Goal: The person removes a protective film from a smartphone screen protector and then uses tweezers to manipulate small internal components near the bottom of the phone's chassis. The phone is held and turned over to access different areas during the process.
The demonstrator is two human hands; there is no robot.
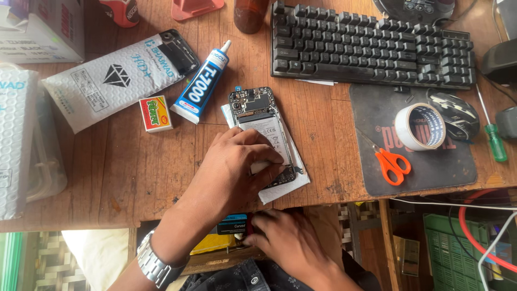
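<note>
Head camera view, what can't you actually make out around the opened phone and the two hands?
- Lower part of the opened phone: covered by the left hand.
- What the left fingers press: hidden beneath them.
- Right hand: below the table edge; whatever its fingers hold is hidden.
- Small dark package beside it: partly covered by the left forearm.
- Brown bottle: cut off by the top edge.

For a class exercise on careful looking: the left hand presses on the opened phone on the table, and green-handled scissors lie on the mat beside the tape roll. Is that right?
Not quite: the scissors have orange handles, not green, as the head view shows. The rest stands: the left hand presses on the opened phone on the table, and the scissors lie on the mat beside the tape roll.
</note>
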